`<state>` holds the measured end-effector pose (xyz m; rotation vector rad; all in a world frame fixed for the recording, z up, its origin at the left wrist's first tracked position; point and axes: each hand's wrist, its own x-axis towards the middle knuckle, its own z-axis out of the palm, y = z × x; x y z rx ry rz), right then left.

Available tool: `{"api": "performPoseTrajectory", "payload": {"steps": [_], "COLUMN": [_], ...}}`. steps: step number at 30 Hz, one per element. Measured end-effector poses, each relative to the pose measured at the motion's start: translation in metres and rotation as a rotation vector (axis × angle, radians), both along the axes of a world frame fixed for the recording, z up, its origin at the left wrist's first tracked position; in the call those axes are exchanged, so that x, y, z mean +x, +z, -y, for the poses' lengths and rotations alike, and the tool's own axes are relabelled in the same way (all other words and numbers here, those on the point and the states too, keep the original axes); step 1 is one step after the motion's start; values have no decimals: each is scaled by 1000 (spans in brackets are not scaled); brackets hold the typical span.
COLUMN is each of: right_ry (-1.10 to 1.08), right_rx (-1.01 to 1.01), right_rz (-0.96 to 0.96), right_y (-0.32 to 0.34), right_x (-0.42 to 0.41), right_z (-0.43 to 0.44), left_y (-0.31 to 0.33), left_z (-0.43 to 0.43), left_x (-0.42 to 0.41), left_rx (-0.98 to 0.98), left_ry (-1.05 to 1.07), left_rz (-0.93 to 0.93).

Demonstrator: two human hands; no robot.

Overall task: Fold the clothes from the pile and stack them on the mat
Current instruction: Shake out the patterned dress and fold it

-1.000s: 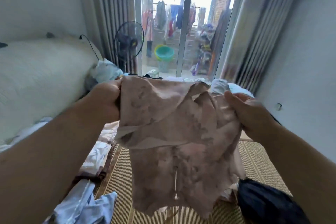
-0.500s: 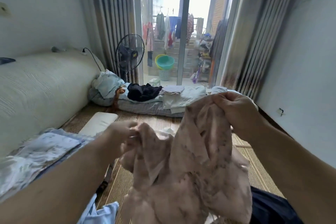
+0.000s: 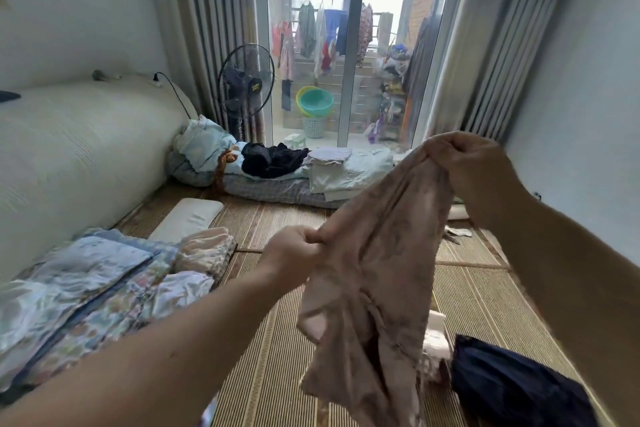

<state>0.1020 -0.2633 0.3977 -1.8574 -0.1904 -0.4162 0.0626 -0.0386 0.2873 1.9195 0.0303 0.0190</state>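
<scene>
A thin pink patterned garment (image 3: 377,274) hangs in the air in front of me, above the woven straw mat (image 3: 273,350). My right hand (image 3: 467,163) grips its top edge, raised high at the right. My left hand (image 3: 294,253) pinches a side edge lower down, near the middle. The cloth hangs bunched and creased between the two hands. Folded clothes (image 3: 86,288) in pale blue and floral prints lie stacked on the mat at the left. A dark navy garment (image 3: 512,381) lies on the mat at the lower right, with pale cloth beside it.
A large white mattress (image 3: 69,156) fills the left side. A thin bedroll with folded bedding and a black garment (image 3: 273,158) lies across the far end. A standing fan (image 3: 246,80) and curtains flank the glass balcony door. A white pillow (image 3: 190,218) rests on the mat.
Earlier both hands held the garment spread wide at chest height. My left hand has dropped and moved inward, my right hand stays high, and the cloth now hangs bunched on a slant.
</scene>
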Motion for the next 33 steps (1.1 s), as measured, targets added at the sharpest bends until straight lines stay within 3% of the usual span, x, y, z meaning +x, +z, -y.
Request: {"api": "performPoseTrajectory", "payload": {"steps": [3,10,16,20,27,30,33], "right_ry": [-33,-53,-30,95,449,330,257], "right_rx": [82,179,220,266,78,-85,-47], "right_rz": [-76,-141,-198,-200,-336,-224,-226], "right_y": [-6,-30,-42,-35,-32,-30,-27], "right_x": [4,13,19,15,8,11,21], "right_z": [24,38,38,29,-25,-49,-61], "left_y": [6,50,75,77,74,76,67], "left_z": [-17,-15,-12,-13,15,23,12], "left_x": [14,35,51,56,59,56,51], "left_rx": [0,-371,-396,-435,-383,-361,-436], "left_ry": [57,39,82,87,-35,-60,-41], "left_rz": [12,58,81,61,17,37,84]}}
